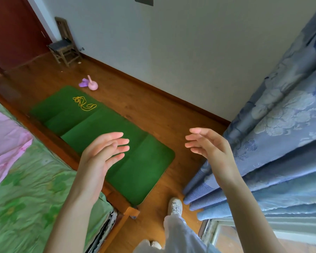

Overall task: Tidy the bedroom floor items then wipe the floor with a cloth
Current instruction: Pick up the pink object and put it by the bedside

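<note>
- Left grip (100,154), lower centre: fingers spread wide and relaxed, empty, raised over green mat (144,170).
- Right grip (208,145), right of centre: likewise wide, empty, beside blue curtain (281,125).
- On mat's far end, upper left: tangled yellow cord (84,103).
- Beyond mat on wooden floor (153,110): pink toy (92,85) touching purple cloth (83,82).

Tangled yellow cord (84,103) atop flat green mat (106,141)

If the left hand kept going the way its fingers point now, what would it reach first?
Probably nothing close: the left hand is open in the air, fingers pointing right, towards the open right hand. The green mat lies below it on the floor; depth is unclear.
</note>
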